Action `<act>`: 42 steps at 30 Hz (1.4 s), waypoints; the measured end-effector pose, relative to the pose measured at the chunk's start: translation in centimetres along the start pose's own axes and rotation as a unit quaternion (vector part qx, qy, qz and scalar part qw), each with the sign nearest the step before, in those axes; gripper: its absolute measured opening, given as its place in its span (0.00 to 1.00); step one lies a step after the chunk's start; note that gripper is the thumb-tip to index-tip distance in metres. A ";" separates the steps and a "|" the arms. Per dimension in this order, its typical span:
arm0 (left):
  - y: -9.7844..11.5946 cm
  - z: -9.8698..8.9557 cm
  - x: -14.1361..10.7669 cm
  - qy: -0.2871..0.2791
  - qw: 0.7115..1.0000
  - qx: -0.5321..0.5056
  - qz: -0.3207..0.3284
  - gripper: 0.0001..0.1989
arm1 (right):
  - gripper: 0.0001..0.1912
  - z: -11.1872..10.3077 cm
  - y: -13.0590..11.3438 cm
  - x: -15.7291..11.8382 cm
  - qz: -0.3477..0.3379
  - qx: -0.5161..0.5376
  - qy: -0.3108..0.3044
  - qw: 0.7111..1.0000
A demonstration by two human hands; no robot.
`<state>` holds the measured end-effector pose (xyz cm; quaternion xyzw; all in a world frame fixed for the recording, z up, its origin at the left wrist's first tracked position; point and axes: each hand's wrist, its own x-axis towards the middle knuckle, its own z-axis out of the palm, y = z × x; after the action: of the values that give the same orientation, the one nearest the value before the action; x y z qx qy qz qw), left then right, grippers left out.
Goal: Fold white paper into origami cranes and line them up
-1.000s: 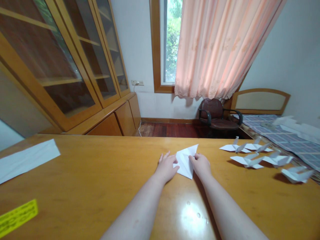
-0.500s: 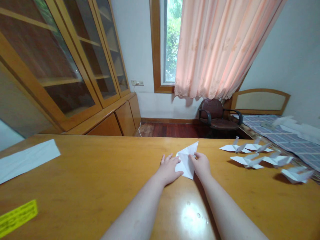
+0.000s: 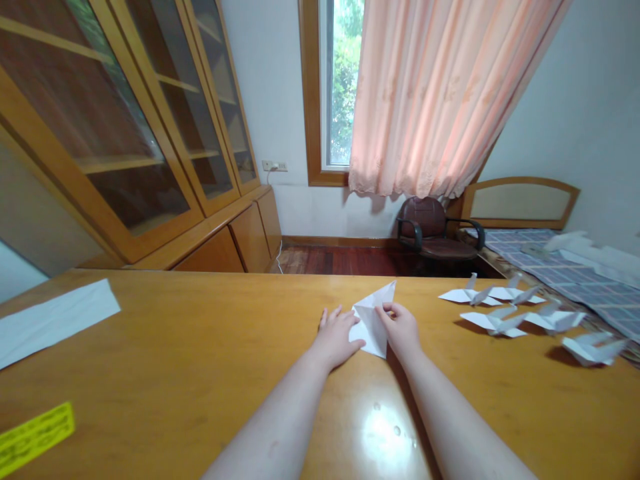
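A folded white paper (image 3: 371,327) lies on the wooden table (image 3: 200,360), one pointed corner aimed to the back right. My left hand (image 3: 337,339) rests on the table with its fingers spread, its fingertips and thumb on the paper's left edge. On the right side of the paper, my right hand (image 3: 400,328) has its thumb and index finger pinched on the sheet. Part of the paper's right edge is hidden under that hand.
Several folded white paper birds (image 3: 494,323) stand at the table's right. A white paper strip (image 3: 60,320) lies at the left, with a yellow label (image 3: 37,437) nearer. Beyond are a chair (image 3: 425,227), a bed (image 3: 565,260) and a glass-door cabinet (image 3: 200,247).
My right hand's fingertips have shifted slightly to the left over the paper. My left hand has barely moved.
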<state>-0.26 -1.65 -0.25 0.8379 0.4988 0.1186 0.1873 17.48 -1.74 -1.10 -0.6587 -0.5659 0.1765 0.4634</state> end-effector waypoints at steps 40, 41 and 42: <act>-0.5 0.4 0.5 0.063 0.994 0.014 -0.091 0.29 | 0.12 0.6 -1.1 -1.0 -0.077 0.062 -0.233 0.968; -0.6 0.4 0.5 0.069 0.993 0.011 -0.091 0.27 | 0.12 0.7 -1.0 -1.0 -0.079 0.060 -0.235 0.967; -0.6 0.4 0.6 0.076 0.993 0.006 -0.092 0.27 | 0.11 0.7 -0.9 -1.0 -0.079 0.058 -0.235 0.967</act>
<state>-0.31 -0.98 -0.87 0.7781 0.5873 0.1611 0.1539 16.10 -2.38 -0.98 -0.5241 -0.6981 0.3215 0.3670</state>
